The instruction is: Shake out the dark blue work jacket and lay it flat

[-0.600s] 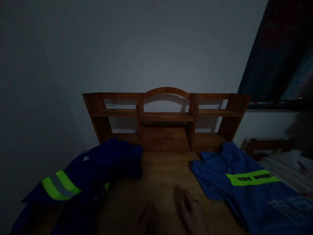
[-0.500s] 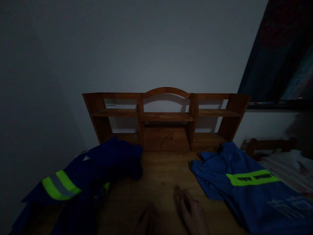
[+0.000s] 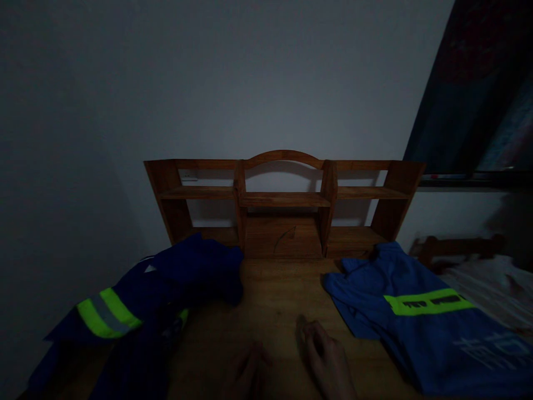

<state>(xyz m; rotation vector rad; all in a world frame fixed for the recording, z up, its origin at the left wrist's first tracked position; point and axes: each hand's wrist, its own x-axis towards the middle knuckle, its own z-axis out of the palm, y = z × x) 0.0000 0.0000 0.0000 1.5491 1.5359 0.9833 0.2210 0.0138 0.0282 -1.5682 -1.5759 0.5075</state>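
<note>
My left hand (image 3: 245,369) rests low over the wooden tabletop at the bottom edge of the view, in deep shadow. Its fingers look drawn together, and nothing shows in them. To its right, my right hand (image 3: 327,358) lies on the wood with fingers curled in and the thumb close to them, leaving a small dark gap. I make out no object in it. A blue garment (image 3: 375,289) with a yellow-green band and pale lettering is spread right of that hand. Left of my left hand lies a crumpled dark blue garment (image 3: 179,272) with a yellow-green and grey reflective stripe.
A wooden shelf unit (image 3: 285,199) with an arched top stands at the table's (image 3: 275,283) back, before a pale wall (image 3: 266,83). Right of the table are a chair-like wooden rail (image 3: 462,244) and pale cloth (image 3: 491,283). A dark window (image 3: 466,111) is upper right. The light is dim.
The view has shifted very slightly. Both hands stay in nearly the same place, and the garments lie as before.
</note>
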